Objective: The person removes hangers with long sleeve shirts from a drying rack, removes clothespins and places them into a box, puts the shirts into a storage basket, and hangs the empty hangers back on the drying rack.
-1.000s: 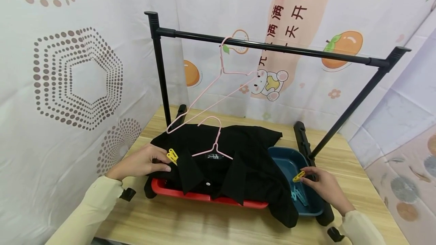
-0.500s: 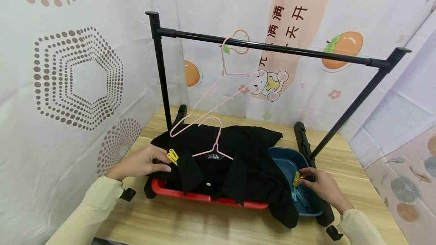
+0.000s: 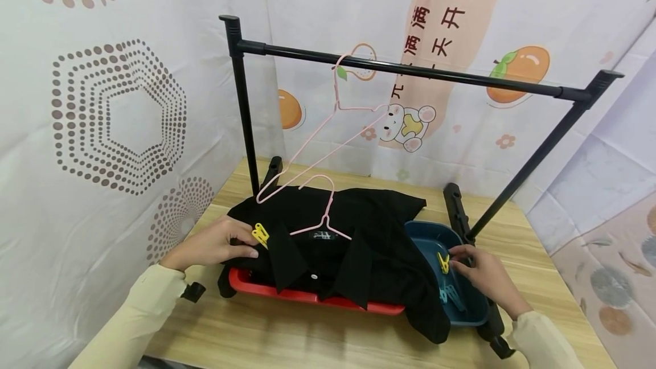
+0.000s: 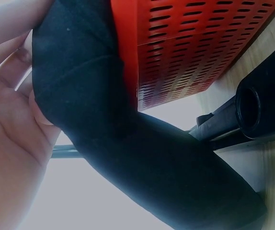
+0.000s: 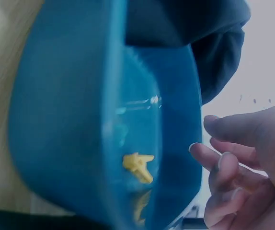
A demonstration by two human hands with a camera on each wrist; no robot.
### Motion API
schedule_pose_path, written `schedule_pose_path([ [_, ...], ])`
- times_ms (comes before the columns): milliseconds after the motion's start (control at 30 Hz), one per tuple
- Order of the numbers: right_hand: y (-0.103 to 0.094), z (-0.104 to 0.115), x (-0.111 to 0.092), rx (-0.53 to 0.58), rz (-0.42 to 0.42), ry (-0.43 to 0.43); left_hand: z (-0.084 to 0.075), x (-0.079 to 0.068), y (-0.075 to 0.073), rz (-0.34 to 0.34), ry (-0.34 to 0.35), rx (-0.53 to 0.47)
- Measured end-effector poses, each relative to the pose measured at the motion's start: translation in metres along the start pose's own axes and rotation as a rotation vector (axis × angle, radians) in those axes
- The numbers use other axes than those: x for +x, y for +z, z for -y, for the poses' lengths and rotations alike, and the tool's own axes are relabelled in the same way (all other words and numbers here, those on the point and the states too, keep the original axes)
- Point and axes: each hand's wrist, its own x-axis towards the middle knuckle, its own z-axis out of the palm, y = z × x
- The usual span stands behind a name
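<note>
At 9 o'clock off right hand (image 3: pixel 484 278) — fingers loose — yellow clip (image 3: pixel 443 264) in blue bin (image 3: pixel 429 239); left hand (image 3: pixel 217 245) pinches black shirt (image 3: pixel 394 266).

The shirt (image 3: pixel 386 269) is black with a white button (image 3: pixel 315 277); the upper hanger (image 3: pixel 337 104) and lower hanger (image 3: pixel 325 221) are pink, the rack (image 3: pixel 410 69) black. The basket (image 3: pixel 277 291) is red, the tray (image 3: pixel 427 233) blue. The collar clothespin (image 3: pixel 261 235) and tray clothespin (image 3: pixel 443 265) are yellow; the indistinct clips (image 3: pixel 453 299) look teal. The left curtain (image 3: pixel 135 121) is white, patterned in brown dots.
</note>
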Motion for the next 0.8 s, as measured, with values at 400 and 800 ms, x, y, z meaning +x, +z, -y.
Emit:
schedule_pose_path([
  [400, -0.011, 0.041, 0.001, 0.078, -0.057, -0.106, -0.005, 0.002, -0.001, 0.008, -0.015, -0.009],
  [800, -0.015, 0.075, -0.002, 0.132, -0.096, -0.167, -0.006, 0.001, -0.002, 0.013, -0.033, -0.010],
])
